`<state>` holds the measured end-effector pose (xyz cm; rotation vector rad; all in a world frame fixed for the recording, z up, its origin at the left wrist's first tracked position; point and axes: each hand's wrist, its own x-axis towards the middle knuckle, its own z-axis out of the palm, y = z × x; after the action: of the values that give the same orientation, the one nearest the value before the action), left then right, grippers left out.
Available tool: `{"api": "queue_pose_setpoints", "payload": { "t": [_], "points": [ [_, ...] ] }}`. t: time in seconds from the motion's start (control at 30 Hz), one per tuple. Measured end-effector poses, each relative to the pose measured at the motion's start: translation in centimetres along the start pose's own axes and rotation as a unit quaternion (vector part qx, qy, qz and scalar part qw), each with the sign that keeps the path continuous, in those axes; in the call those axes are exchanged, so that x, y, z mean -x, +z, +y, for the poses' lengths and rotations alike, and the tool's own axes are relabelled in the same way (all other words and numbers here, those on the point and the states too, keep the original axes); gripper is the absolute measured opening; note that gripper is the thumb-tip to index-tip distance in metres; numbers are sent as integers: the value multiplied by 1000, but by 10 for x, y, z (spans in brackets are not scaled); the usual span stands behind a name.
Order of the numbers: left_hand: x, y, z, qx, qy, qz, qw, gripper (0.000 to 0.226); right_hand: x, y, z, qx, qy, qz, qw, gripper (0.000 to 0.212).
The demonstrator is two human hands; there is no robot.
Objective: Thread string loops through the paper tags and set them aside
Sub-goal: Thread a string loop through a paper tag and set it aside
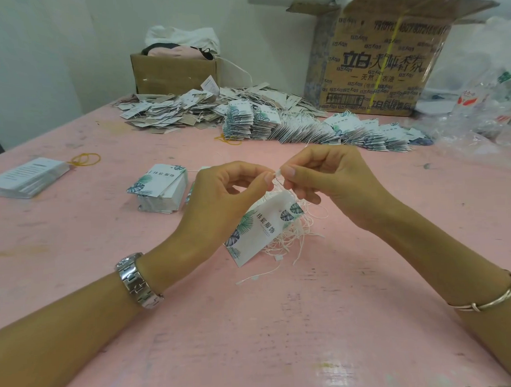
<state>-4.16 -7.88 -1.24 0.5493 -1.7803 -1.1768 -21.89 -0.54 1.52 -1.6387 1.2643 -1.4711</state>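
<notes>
Both hands pinch one string (pixel 277 175) approx. mid bench (pixel 253 323): left hand (pixel 219 191) on one end, right hand (pixel 329 173) on the clasp end. Tag (pixel 258 228) just below at 6 o'clock, over loose strings (pixel 293 238). Tag's prob. light, stiff card. String's thin, limp & slippery, so grip near the tips. Stack (pixel 161 188) at 10 o'clock.

Small white plastic string clasp (pixel 277 173): mostly covered by the pinching fingertips of left hand (pixel 219 200) and right hand (pixel 329 176); too small to tell whether it is closed.
Leaf-printed white paper tag (pixel 258 231): upper left corner hidden behind left hand.
Tangle of white strings (pixel 296 235): partly behind the tag (count not possible).
Flat stack of white printed cards (pixel 28 178): text blurred, unreadable.
Large brown printed cardboard box (pixel 383 64): top cut off by frame edge.
Forearms run out of frame at the 2 lower corners.
</notes>
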Motion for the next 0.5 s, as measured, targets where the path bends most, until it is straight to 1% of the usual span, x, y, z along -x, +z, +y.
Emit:
{"api": "queue_pose_setpoints", "payload": {
  "t": [0.17,0.33,0.43,0.5],
  "points": [
    [0,-1,-3,-2,0,-5,1000,5,1,2,1,33,-9,3,999,14],
    [-2,0,-7,-7,9,-1,1000,3,2,7,3,74,-16,8,997,16],
    [-1,0,-7,-3,20,-21,1000,4,2,5,3,58,-8,11,998,12],
    [-1,-1,-6,-9,35,-39,999,5,2,5,2,34,0,6,999,14]
  ]
}}
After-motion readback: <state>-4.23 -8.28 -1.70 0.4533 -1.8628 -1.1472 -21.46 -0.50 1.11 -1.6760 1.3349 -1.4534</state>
